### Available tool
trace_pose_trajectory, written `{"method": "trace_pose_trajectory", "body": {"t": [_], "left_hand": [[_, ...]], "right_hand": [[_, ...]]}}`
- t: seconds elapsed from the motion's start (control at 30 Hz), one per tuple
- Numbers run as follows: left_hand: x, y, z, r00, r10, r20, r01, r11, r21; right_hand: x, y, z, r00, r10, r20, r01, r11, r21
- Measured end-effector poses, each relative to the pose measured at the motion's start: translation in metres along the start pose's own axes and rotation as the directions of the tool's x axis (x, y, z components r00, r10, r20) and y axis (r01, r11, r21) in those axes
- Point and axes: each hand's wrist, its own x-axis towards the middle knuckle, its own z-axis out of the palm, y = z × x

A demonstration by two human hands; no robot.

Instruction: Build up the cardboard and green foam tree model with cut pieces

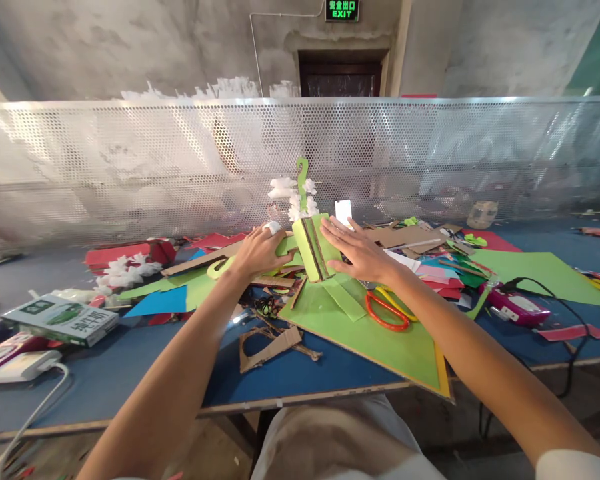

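Observation:
A light green box-like cardboard model (313, 248) stands tilted in front of me, its brown corrugated edges showing. A green curved hook-shaped strip (303, 180) with white tufts (281, 188) rises behind it. My left hand (260, 250) is closed around a green part at the model's left side; the fingertips are partly hidden. Against the model's right side lies my right hand (355, 250), fingers stretched and apart. Below is a green sheet (365, 347), with orange-handled scissors (387, 319) by my right forearm.
Cardboard scraps (270, 348) and coloured paper cover the blue table (180, 360). On the left are a milk carton (63, 320) and a white charger (23, 367). A magenta device (517, 308) with a black cable lies right. A perforated metal screen (170, 160) stands behind, with a phone (343, 211) before it.

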Motion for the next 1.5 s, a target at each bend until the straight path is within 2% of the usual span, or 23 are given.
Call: {"method": "trace_pose_trajectory", "body": {"t": [0.13,0.37,0.5,0.7,0.8,0.97,1.13,1.23,1.3,1.5], "left_hand": [[0.000,-0.003,0.002,1.000,0.004,0.015,-0.004,1.000,-0.001],[-0.005,-0.023,0.011,1.000,-0.029,0.008,0.029,1.000,0.001],[-0.005,-0.025,0.011,1.000,0.010,0.011,-0.010,1.000,0.010],[0.001,-0.011,0.004,0.986,0.143,0.083,-0.150,0.985,0.086],[0.002,-0.009,0.000,0.985,0.148,0.086,-0.154,0.986,0.070],[-0.001,-0.017,-0.001,0.989,0.085,0.117,-0.089,0.995,0.033],[-0.004,-0.031,0.010,0.986,0.038,0.164,-0.034,0.999,-0.024],[-0.005,-0.039,0.016,0.983,0.050,0.178,-0.032,0.994,-0.101],[-0.005,-0.042,0.017,0.980,0.069,0.185,-0.041,0.988,-0.152],[-0.003,-0.032,0.011,0.957,0.161,0.241,-0.102,0.966,-0.237]], "right_hand": [[-0.001,0.002,-0.002,0.999,-0.043,0.011,0.042,0.998,0.049],[-0.004,0.006,-0.007,0.975,-0.213,0.066,0.198,0.963,0.184],[-0.004,0.006,-0.005,0.982,-0.185,0.048,0.175,0.972,0.160],[-0.004,0.010,-0.004,0.997,-0.066,0.042,0.064,0.997,0.041],[-0.003,0.008,-0.006,0.997,-0.077,0.032,0.076,0.996,0.039],[-0.001,-0.001,-0.006,0.976,-0.202,0.077,0.185,0.966,0.182],[0.002,-0.007,-0.004,0.954,-0.300,0.012,0.265,0.862,0.433],[0.002,-0.010,-0.005,0.963,-0.265,-0.051,0.248,0.796,0.552],[0.003,-0.010,-0.005,0.972,-0.227,-0.059,0.218,0.784,0.581],[-0.002,0.001,0.000,0.993,-0.091,0.078,0.041,0.868,0.495]]}}
